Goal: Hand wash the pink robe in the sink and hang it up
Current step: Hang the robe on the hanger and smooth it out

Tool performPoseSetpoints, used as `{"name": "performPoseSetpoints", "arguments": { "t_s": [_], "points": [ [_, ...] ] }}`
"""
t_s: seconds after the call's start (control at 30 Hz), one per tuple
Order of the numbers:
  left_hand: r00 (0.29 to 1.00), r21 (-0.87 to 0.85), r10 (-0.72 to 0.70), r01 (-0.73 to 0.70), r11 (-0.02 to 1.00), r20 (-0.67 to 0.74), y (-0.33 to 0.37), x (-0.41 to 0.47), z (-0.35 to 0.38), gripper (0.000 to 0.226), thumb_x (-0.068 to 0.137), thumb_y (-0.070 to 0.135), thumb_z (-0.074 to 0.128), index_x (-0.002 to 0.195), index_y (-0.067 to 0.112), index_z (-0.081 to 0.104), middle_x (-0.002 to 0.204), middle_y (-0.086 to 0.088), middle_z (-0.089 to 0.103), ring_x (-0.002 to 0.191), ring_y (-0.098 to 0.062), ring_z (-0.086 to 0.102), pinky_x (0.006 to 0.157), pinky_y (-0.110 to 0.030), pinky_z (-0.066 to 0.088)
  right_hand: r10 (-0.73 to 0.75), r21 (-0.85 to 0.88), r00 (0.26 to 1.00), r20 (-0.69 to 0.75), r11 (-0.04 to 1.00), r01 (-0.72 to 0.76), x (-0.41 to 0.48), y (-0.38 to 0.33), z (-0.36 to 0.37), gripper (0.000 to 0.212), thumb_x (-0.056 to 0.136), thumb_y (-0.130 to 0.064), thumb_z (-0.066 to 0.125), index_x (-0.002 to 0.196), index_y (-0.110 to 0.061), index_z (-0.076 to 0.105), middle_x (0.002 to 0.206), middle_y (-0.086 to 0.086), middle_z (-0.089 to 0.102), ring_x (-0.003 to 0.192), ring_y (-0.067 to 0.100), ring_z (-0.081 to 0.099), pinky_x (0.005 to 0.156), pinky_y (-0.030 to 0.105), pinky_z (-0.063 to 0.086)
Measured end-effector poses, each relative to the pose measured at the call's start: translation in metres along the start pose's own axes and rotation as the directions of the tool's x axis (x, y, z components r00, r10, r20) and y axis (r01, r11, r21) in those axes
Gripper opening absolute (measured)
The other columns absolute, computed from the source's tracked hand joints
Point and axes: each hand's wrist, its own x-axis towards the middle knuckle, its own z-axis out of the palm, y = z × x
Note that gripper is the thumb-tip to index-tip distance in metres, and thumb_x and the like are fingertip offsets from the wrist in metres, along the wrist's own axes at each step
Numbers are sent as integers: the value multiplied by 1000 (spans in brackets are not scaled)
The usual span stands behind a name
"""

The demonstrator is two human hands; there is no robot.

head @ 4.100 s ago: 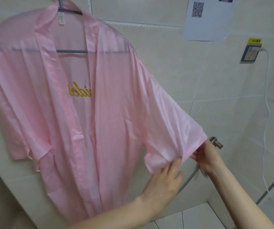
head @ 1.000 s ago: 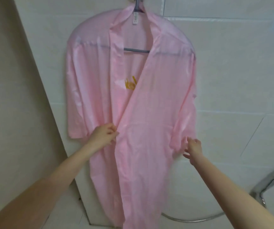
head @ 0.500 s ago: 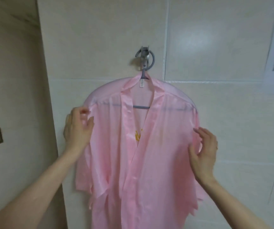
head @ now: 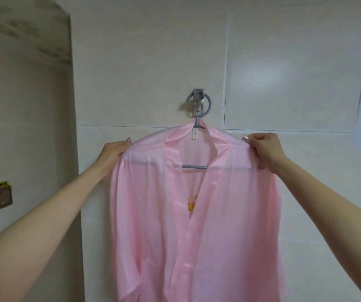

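Pink satin robe (head: 197,225) is hung on a grey hanger (head: 194,167) from a metal hook (head: 198,103) on the tiled wall (head: 142,62). One shoulder seam is gripped by the left hand (head: 112,154), thumb on top; the other is held in the curled fingers (head: 256,142) of the right hand (head: 265,150).

Found the pink robe (head: 218,225) hung on a grey hanger (head: 194,167), off a wall hook (head: 198,103), thin and glossy, front open, yellow embroidery (head: 192,203) inside, white label (head: 194,134) at collar.
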Motion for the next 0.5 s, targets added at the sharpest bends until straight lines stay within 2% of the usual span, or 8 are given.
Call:
{"name": "performPoseSetpoints", "arguments": {
  "t_s": [0.07,0.13,0.2,0.27,0.33,0.4,0.47,0.5],
  "points": [
    [993,-49,-116,116,992,7,4,2,2,24,95,26,54,87,7,67,76,-1,69,71,-12,64,72,-22,49,100,-71,993,65,993,-95,12,-2,0,19,88,-12,61,70,-8,57,58,3,42,48,11,35,38,13,27],
    [961,41,-275,274,961,26,5,5,4,22,94,22,55,88,5,67,80,-6,68,72,-18,63,72,-27,49,279,-192,950,141,949,-250,23,-6,-5,19,86,-10,58,67,-9,55,71,8,53,65,18,47,55,22,39],
    [879,219,-472,448,867,70,8,2,1,21,94,11,52,77,4,62,65,-8,63,56,-18,60,55,-22,47,402,-361,903,154,873,-327,29,-7,-12,16,87,-12,55,71,-10,53,84,11,55,78,21,49,68,33,39],
    [815,344,-556,481,807,165,9,-2,-5,24,95,3,46,77,2,62,63,-8,65,48,-14,62,44,-18,46,366,-341,916,166,893,-295,28,-9,-17,15,88,-14,57,73,-9,55,85,12,55,76,21,50,66,33,39],
    [836,424,-496,370,827,237,14,-2,-7,20,95,7,47,92,7,67,83,-5,71,67,-11,68,55,-18,50,167,-109,970,178,983,-149,22,-8,-22,18,90,-22,61,78,-9,62,83,9,63,71,20,56,62,29,44],
    [946,275,-256,197,941,201,16,4,-3,19,97,15,48,103,15,65,104,-3,68,85,-13,65,69,-21,50,-17,161,981,195,987,-15,4,-8,-24,17,93,-25,59,90,-12,68,89,-1,72,77,9,64,68,19,50],
    [985,96,-70,56,994,160,19,7,9,16,97,16,48,102,15,63,102,-6,61,83,-11,59,69,-20,46,-97,201,982,162,978,64,-9,-4,-24,6,87,-12,65,91,-11,69,85,-9,72,75,-2,64,68,9,48],
    [989,139,0,-21,990,150,19,7,16,13,95,15,51,101,14,62,97,-5,61,80,-8,57,69,-18,43,-112,191,986,123,978,88,-10,1,-22,10,81,-4,69,89,-10,70,81,-11,73,74,-2,64,68,8,48]
  ]
}}
